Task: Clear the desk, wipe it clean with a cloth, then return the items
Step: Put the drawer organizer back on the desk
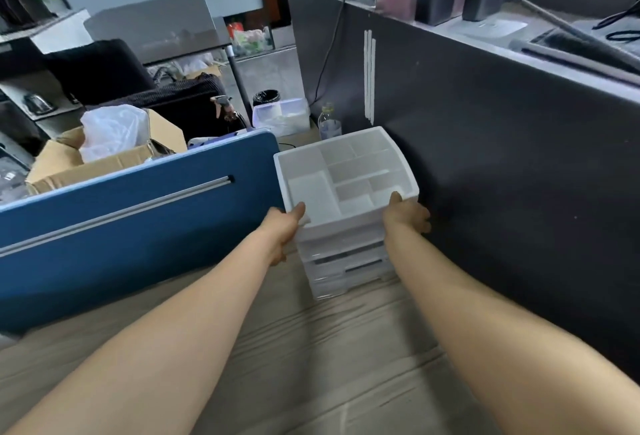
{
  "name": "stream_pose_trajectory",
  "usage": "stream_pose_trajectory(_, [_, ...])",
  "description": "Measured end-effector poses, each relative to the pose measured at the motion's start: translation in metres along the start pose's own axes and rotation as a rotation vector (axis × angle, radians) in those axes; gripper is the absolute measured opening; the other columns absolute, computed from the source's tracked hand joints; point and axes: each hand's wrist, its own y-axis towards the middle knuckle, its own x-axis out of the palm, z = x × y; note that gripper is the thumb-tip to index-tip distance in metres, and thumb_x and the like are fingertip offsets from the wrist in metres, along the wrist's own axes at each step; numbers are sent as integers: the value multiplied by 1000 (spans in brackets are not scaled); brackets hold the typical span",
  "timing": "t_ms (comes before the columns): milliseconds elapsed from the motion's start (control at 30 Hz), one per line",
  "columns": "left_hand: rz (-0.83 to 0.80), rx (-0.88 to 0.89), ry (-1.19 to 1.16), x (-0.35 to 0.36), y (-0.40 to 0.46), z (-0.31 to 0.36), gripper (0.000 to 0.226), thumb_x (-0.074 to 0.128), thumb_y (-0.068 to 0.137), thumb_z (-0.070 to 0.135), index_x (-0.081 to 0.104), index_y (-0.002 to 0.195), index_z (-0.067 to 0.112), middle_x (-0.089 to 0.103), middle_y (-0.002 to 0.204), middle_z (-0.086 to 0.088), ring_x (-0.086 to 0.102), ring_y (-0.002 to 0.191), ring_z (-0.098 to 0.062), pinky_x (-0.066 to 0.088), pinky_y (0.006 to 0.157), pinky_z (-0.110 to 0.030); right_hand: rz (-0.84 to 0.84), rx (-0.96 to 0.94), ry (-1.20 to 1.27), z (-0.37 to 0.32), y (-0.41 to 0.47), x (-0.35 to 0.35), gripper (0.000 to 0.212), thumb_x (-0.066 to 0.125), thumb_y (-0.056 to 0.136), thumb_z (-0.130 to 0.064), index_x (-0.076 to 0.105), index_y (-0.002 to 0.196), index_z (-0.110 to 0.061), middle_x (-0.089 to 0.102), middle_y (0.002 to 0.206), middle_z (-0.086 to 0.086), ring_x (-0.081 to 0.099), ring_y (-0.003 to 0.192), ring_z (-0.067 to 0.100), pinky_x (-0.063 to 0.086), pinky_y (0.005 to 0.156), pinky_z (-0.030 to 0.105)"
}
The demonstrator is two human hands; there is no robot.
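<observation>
Here both hands, left hand [284, 227] and right hand [407, 213], clamp the drawer organizer [346, 192] between them at the surface's far corner.

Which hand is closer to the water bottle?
Right. The right hand grips the organizer's right side, below the water bottle. The left hand grips its left side, farther away.
</observation>
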Motion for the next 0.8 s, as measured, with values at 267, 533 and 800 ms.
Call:
stream_pose_trajectory(267, [31,213,-138,6,8,3,40,55,93,10,48,132,15,58,126,-9,59,108,-29,50,93,-47,-135,-22,57,-7,10,5,45,34,103,-27,46,129,8,50,133,23,49,121,37,42,101,45])
stream_pose_trajectory(533, [-58,312,-219,5,14,-14,44,56,94,15,46,136,21,59,124,-3,58,111,-24,47,98,-44,-29,-54,95,55,1,8,42,32,102,-25,51,125,5,52,131,23,52,116,36,43,98,41])
stream_pose_trajectory(800, [-94,312,-236,3,16,-16,45,55,94,18,45,137,25,59,125,1,58,111,-19,47,100,-41,-121,107,128,96,-2,26,44,35,96,-7,35,140,0,42,132,13,49,110,29,39,85,27])
